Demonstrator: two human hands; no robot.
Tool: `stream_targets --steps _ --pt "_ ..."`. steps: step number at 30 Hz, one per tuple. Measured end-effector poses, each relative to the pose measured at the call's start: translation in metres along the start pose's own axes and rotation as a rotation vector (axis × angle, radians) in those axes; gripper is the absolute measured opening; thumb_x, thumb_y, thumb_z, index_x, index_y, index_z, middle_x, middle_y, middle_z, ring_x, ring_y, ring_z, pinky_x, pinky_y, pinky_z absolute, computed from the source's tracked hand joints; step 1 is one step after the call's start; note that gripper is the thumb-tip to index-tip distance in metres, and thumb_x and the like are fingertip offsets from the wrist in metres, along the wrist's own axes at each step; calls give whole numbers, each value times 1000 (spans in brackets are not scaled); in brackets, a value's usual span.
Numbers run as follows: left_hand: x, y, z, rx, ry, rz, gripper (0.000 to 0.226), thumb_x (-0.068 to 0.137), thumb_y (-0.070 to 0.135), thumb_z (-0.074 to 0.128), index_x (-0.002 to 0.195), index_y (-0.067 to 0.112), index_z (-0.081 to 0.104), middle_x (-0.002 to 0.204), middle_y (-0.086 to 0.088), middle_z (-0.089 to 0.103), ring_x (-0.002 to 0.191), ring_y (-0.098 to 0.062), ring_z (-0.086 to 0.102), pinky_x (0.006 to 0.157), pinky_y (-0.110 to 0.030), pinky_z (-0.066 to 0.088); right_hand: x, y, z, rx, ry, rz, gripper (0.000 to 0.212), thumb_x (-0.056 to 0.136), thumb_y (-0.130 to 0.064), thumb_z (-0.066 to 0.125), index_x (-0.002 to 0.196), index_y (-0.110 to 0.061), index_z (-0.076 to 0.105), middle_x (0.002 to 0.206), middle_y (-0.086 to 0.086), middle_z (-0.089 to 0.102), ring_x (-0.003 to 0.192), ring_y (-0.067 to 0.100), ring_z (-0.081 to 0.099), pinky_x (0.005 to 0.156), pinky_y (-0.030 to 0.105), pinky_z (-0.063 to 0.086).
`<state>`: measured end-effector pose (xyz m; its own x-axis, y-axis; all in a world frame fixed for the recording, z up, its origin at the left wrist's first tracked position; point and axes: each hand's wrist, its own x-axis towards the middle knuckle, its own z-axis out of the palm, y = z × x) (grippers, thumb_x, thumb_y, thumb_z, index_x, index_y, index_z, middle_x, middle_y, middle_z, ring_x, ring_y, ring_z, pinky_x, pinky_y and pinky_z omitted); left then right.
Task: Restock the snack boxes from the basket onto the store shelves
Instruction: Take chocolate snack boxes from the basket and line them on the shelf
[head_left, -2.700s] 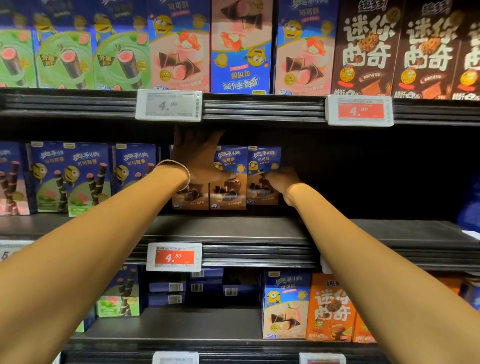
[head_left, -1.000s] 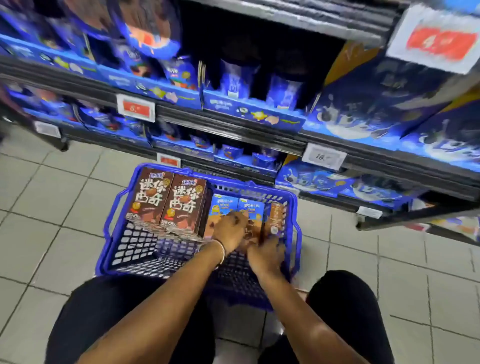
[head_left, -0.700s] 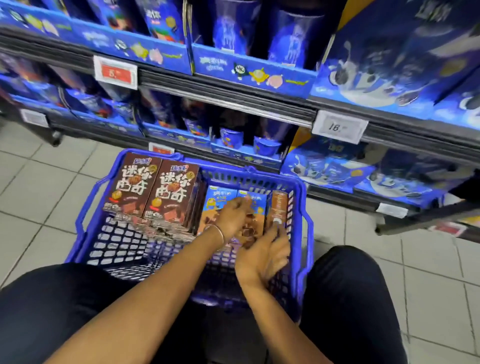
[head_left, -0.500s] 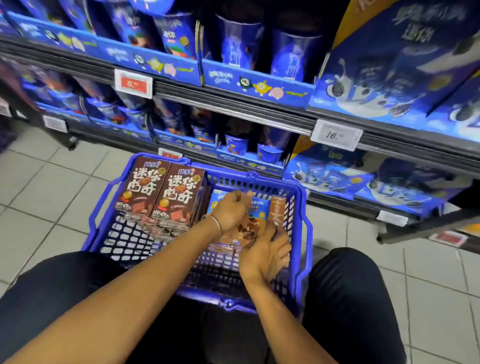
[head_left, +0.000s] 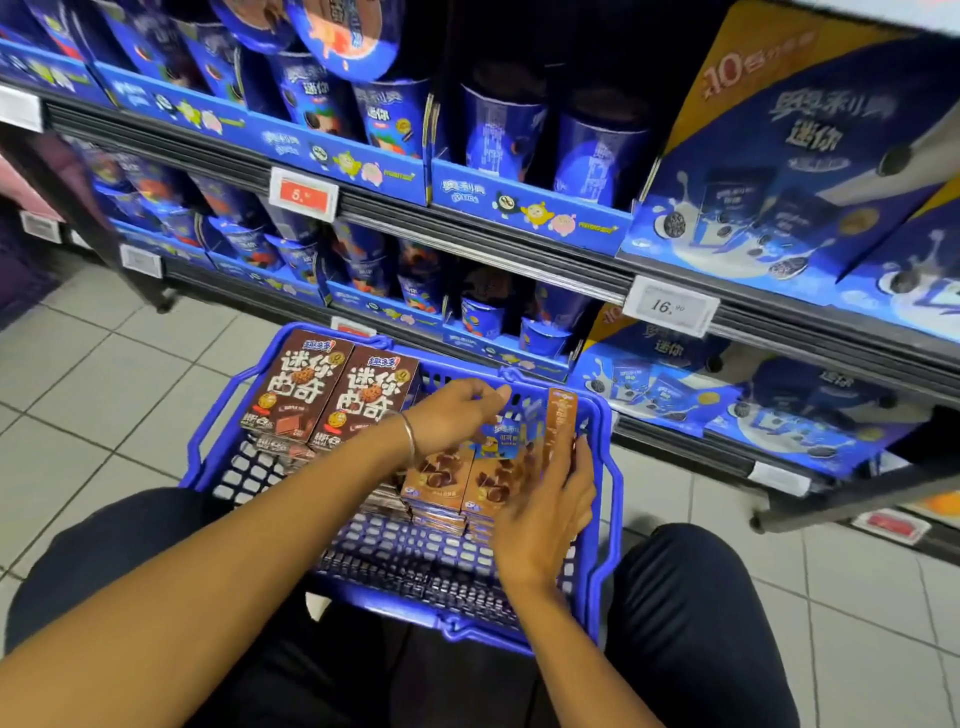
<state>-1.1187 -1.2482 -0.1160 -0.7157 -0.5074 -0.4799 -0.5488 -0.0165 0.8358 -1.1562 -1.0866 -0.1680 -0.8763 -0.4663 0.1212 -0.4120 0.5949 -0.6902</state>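
Two bare hands are seen working inside a blue basket (head_left: 605, 467) set on the tiled floor (head_left: 104, 374) between the knees of a person in dark trousers (head_left: 691, 597).

The left hand (head_left: 452, 415), ringed at the wrist by one thin bracelet (head_left: 410, 439), is curled over the top ends of the orange-and-blue snack boxes (head_left: 441, 478) and is closed upon them; its fingertips are hidden behind the cartons. The right hand (head_left: 540, 514) is held with fingers nearly straight and slightly spread, laid flat against the boxes' right flank, with nothing clasped.

Three orange-and-blue boxes can be counted: two shown face-on, side by side, and a third turned edge-on (head_left: 561, 426) at 1 o'clock from the right hand, touching its fingertips. Further carton edges are glimpsed beneath them, but their number cannot be made out. Two brown boxes (head_left: 298, 387) are stood upright together at 9 o'clock from the left hand, against the basket's far left corner, untouched.

The held boxes are placed in the basket's right half, directly under the left hand and at 11 o'clock from the right.

The store shelves (head_left: 519, 260) are spread from 9 through 12 to 3 o'clock, filled with blue packs, with one red price tag (head_left: 304, 195) and one white price tag (head_left: 670, 306) clipped to their rails.
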Motion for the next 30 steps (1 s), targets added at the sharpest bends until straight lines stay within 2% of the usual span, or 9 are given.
stream_targets --steps 3,6,10,14,19,21,25,28,30 --pt "4 -1 -8 27 30 -47 40 109 56 41 96 19 52 98 -4 55 85 -28 59 70 -34 46 9 -5 -13 361 66 -66 89 81 20 49 158 -17 24 162 0 25 151 19 24 119 56 29" --pt "7 2 -7 -28 62 -24 42 108 59 38 101 20 50 100 -10 45 95 -22 41 84 -37 40 21 -15 -18 566 66 -43 73 93 17 40 156 -16 25 160 1 30 149 20 31 115 56 36" --pt "9 2 -5 -163 97 -53 47 106 59 45 105 16 62 119 -15 64 100 -29 58 102 -51 51 30 -24 -19 749 31 90 66 96 14 39 150 -24 34 144 -16 47 137 10 48 109 50 45" --pt "12 -3 -11 -282 137 23 38 103 42 66 131 17 64 122 -9 72 111 -31 70 101 -53 55 31 -23 -21 831 -21 159 60 94 17 43 145 -16 43 140 -8 55 132 6 52 108 39 47" --pt "8 -8 -12 -403 148 80 18 98 36 74 109 24 67 99 2 81 84 -16 77 68 -29 60 32 -26 -22 934 -149 99 35 96 2 55 126 -14 59 126 3 67 119 20 64 94 39 55" --pt "6 -6 -15 -464 212 69 24 99 33 74 111 15 63 108 -11 80 91 -26 77 77 -39 62 37 -20 -16 906 -146 112 22 100 -13 56 120 -15 64 121 1 70 115 20 66 95 38 53" --pt "2 3 -29 -542 344 79 26 100 28 71 114 10 60 103 -15 79 80 -21 76 68 -32 61 45 5 6 569 -59 398 11 99 -11 59 106 -19 64 109 1 69 100 17 67 90 32 52" --pt "-1 3 -37 -546 452 71 20 102 29 68 106 13 56 83 -4 79 67 -15 74 65 -32 61 43 27 27 318 -290 476 14 95 -12 62 108 -6 64 96 9 66 76 17 63 66 33 54" --pt "-5 3 -39 -537 491 44 20 103 31 66 104 15 56 85 -5 78 68 -16 75 66 -33 61 38 37 39 143 -496 524 41 96 -23 61 129 1 52 122 17 54 102 32 61 88 43 54"
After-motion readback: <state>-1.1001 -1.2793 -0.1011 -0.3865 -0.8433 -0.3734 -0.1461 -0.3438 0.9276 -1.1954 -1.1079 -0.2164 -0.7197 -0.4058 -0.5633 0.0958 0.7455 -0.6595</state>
